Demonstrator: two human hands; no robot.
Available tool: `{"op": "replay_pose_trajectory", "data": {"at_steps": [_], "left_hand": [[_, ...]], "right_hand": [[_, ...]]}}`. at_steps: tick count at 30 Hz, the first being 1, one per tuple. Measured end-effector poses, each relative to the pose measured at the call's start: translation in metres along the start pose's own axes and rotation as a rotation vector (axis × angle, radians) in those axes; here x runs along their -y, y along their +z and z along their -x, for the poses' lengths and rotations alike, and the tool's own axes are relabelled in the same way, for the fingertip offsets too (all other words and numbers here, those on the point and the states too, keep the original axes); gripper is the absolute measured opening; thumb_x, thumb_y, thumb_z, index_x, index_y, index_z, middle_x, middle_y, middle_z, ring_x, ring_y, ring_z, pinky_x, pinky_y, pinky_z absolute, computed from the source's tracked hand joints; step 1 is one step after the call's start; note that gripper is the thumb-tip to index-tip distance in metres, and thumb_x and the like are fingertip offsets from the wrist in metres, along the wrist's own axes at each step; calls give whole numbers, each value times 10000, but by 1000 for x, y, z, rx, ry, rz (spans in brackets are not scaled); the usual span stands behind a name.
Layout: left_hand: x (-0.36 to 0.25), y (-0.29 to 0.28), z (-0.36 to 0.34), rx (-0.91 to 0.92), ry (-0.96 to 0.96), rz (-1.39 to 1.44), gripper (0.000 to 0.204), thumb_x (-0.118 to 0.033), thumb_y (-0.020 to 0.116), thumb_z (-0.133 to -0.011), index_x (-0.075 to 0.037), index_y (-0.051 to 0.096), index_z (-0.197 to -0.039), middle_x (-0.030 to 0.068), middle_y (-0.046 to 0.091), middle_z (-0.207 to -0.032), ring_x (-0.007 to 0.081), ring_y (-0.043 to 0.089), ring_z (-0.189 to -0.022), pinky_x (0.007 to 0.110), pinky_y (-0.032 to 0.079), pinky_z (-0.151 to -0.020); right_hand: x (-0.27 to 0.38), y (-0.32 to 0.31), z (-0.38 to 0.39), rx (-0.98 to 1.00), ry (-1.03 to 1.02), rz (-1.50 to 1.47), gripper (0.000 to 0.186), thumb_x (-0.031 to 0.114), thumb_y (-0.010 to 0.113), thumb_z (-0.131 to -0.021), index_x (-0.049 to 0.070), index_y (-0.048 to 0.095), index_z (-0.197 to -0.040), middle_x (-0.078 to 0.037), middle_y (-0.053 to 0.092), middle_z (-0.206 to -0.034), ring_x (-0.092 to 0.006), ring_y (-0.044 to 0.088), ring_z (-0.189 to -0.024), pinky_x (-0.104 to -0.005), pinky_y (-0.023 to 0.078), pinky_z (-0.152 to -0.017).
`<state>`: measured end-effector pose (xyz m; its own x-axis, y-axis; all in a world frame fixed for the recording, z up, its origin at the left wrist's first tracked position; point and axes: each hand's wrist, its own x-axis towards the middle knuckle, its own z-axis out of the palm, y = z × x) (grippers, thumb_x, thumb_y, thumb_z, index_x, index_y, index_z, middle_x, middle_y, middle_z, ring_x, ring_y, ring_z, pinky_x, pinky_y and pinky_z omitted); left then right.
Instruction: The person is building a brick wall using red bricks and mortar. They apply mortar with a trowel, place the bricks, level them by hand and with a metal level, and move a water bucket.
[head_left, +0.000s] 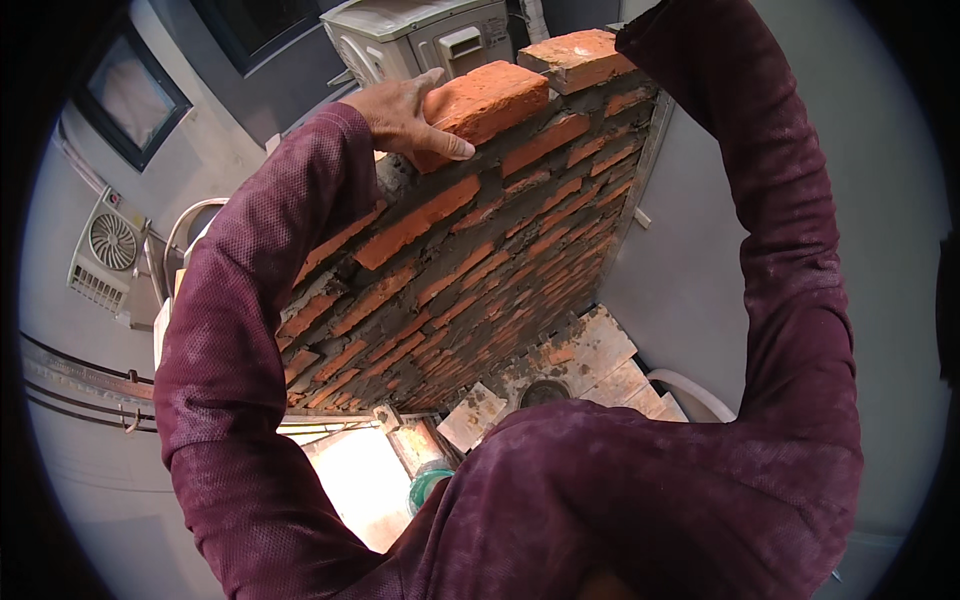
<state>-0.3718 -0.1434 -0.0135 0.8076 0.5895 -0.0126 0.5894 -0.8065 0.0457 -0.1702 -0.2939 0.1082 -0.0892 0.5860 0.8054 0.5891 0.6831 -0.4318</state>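
At the top of a brick wall [420, 215], my left hand [405, 112] grips the left end of an orange brick [487, 100]. The thumb lies along the near face, and the fingers reach over to the far side. This brick rests on the top course, slightly tilted in view. To its right sits another brick [580, 62], with a narrow gap between the two. Grey mortar [395, 178] shows below my left hand. My right arm [775, 190] is raised towards the wall's right end; its sleeve ends at the upper edge and the hand does not show.
Behind the wall stands a white outdoor air-conditioner unit [420, 40]. A second fan unit [110, 240] hangs at the left. The grey side wall [680, 270] meets the brickwork on the right. Below are a dark round bucket [543, 393], a green bucket [424, 488] and floor tiles [600, 345].
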Motion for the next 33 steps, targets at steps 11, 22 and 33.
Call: {"op": "replay_pose_trajectory", "data": {"at_steps": [11,22,33], "left_hand": [[-10,4,-23,46,-53,108,982,-392,854,-572,-88,496,-1434,207,666,-1164,316,634,-1096,367,454,-997],[-15,5,-19,42,-63,58,898,-375,849,-603,-94,542,-1399,177,707,-1049,278,676,-972,357,501,-907],[-9,3,-14,23,-38,133,887,-368,846,-577,-46,571,-1357,181,710,-991,264,675,-923,359,501,-873]], "right_hand": [[-85,-93,259,-503,422,-257,268,192,578,-990,-12,505,-1148,-193,641,-1090,-254,670,-1007,-353,636,-795],[-109,-102,419,-502,945,-292,298,202,592,-985,2,490,-1182,-180,638,-1108,-215,666,-988,-294,626,-755],[-98,-94,391,-355,875,-332,312,221,609,-979,9,490,-1174,-156,634,-1113,-199,662,-989,-293,612,-770]]}}
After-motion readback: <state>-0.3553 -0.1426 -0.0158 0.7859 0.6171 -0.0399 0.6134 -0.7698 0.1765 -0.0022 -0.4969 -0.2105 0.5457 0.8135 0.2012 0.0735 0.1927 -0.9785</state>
